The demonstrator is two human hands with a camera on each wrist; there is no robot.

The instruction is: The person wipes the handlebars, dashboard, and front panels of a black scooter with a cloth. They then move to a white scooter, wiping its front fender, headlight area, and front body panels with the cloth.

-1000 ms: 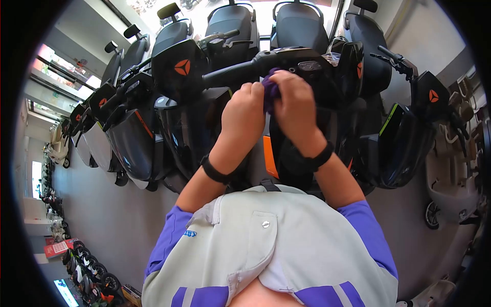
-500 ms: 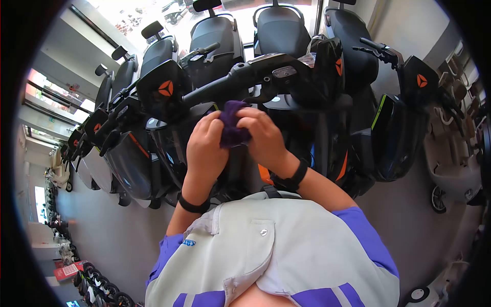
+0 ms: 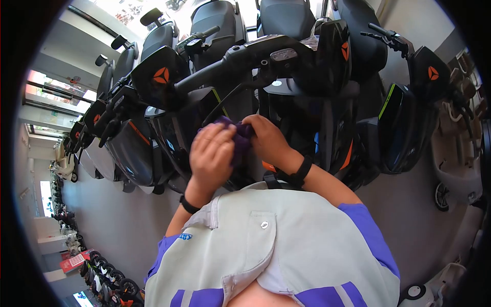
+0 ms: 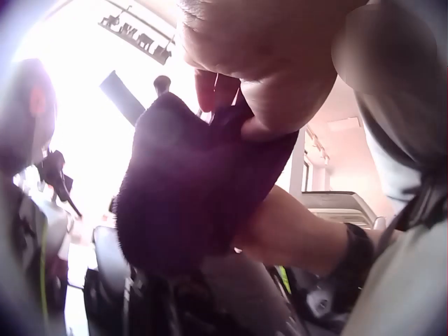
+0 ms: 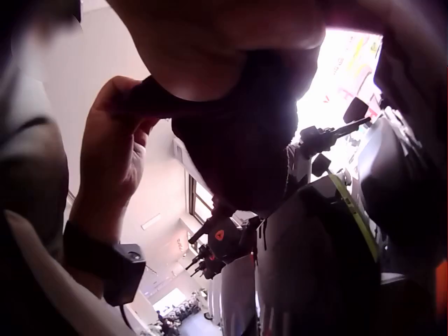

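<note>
A purple cloth (image 3: 236, 137) is being bunched and clamped between the left hand (image 3: 212, 153) and right hand (image 3: 266, 138), just below the scooter's handlebar (image 3: 225, 64), so refolding seems underway, with a clean face needing to be turned outward next.

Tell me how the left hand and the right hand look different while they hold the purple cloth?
In the head view, the left hand covers the purple cloth from the front, its back facing the camera. The right hand grips the cloth from the far side. The right wrist's black band looks wider than the left's. Both hands hold the same cloth.
</note>
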